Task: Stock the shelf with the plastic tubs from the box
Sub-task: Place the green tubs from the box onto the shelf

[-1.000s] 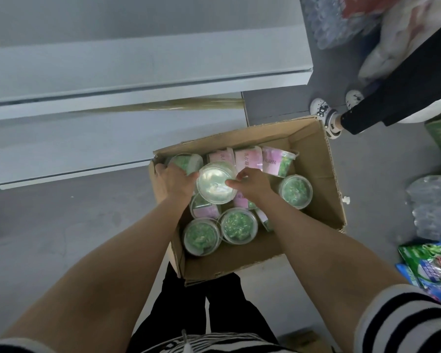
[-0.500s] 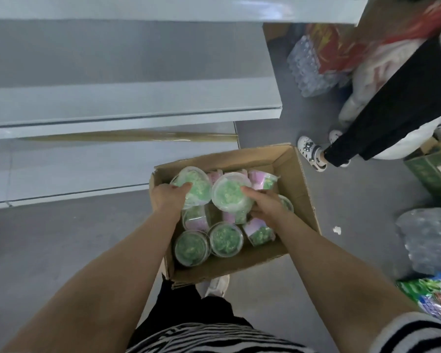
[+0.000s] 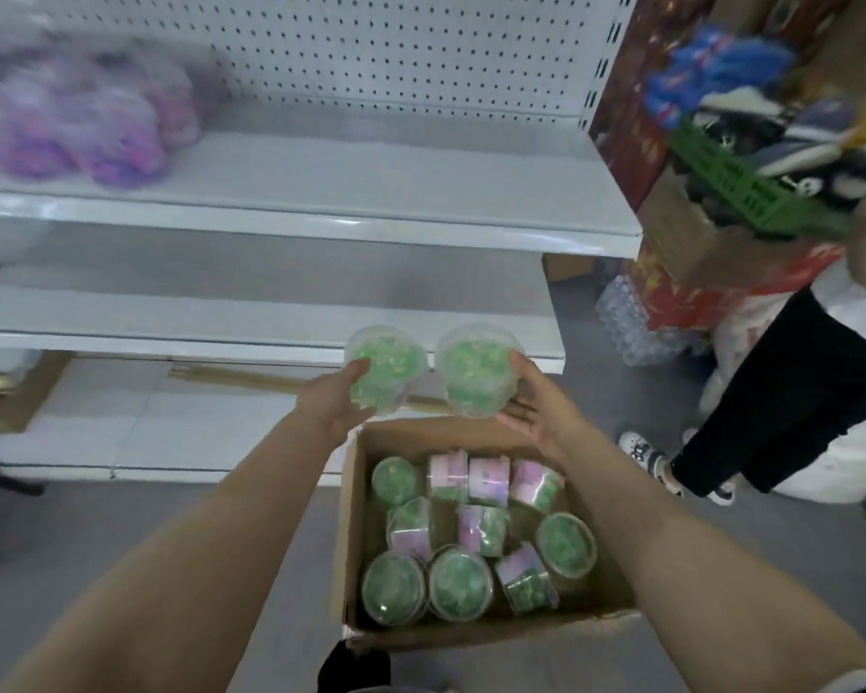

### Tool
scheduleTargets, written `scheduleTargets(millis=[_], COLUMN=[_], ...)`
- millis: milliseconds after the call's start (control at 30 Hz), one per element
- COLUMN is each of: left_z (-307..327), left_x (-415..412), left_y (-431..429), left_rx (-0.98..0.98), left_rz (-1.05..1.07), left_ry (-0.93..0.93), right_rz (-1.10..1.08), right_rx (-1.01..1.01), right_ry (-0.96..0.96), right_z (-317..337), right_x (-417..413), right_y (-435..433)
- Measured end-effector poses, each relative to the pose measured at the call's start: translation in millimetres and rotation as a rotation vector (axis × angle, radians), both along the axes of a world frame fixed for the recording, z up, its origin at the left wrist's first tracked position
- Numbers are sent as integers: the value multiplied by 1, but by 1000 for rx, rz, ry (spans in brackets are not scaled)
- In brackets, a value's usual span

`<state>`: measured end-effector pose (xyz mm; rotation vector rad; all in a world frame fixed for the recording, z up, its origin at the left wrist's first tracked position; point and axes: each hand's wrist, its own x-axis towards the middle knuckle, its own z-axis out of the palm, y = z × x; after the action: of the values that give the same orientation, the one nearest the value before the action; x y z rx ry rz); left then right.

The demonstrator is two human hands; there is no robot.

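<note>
While roughly ten tubs lie in the cardboard box (image 3: 471, 627) at six o'clock, my left hand (image 3: 338, 402) and right hand (image 3: 531, 412) each clasp one green-filled tub (image 3: 386, 367) at twelve o'clock, the shelf (image 3: 271, 317) ahead bare.

One head view, looking forward and down from above my arms.

My fingers (image 3: 518, 365) sit close, mid-frame; the shelf (image 3: 321, 227) faces me beyond them, the box (image 3: 496, 630) lies nearer than them, directly below the camera.
</note>
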<state>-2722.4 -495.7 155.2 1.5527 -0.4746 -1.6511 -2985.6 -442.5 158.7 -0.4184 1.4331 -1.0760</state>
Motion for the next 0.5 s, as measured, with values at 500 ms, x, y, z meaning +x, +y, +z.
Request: scheduleTargets(millis=[500], left_z=[188], left_x=[64], left_y=[-49], left_rx=[-362], left_rz=[210], left_ry=[185], right_rz=[126], right_rx=[-342], right_ry=[-31], right_z=[169], right_x=[73], right_y=[-106])
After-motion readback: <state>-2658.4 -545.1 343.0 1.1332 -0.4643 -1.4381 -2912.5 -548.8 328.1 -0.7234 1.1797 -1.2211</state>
